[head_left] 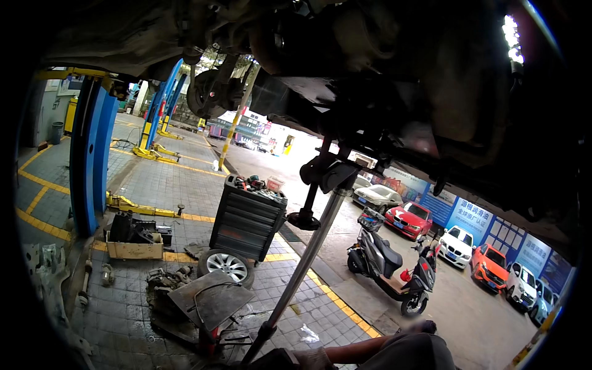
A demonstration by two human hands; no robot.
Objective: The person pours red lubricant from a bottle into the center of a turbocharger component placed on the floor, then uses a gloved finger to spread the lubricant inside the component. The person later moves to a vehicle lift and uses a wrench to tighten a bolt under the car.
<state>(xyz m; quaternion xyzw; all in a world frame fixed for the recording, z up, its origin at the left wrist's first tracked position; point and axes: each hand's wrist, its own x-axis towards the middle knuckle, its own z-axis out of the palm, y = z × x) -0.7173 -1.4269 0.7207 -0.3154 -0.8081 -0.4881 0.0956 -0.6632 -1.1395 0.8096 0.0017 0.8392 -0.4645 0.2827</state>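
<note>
A forearm (361, 351) with a rolled dark grey sleeve (414, 354) reaches leftward along the lower edge, seemingly my right arm. At its end, my right hand (312, 358) looks covered by a greyish glove; the frame cuts it off and its fingers are hidden. Nearest to it, left, is the lower part of a tilted metal pole (302, 265). That pole rises to the dark underside of a raised vehicle (370, 105), by a bracket with a hanging round-footed part (304, 219). A small dark blurred shape (425, 327) above the sleeve is unclear. My left hand does not show.
Left stand a blue lift post (95, 154) with yellow arms, a box of parts (135, 245) and a dark tool cabinet (246, 219). A wheel (227, 266) and a flat metal plate (209, 299) lie before it. Right are a scooter (385, 262) and several parked cars.
</note>
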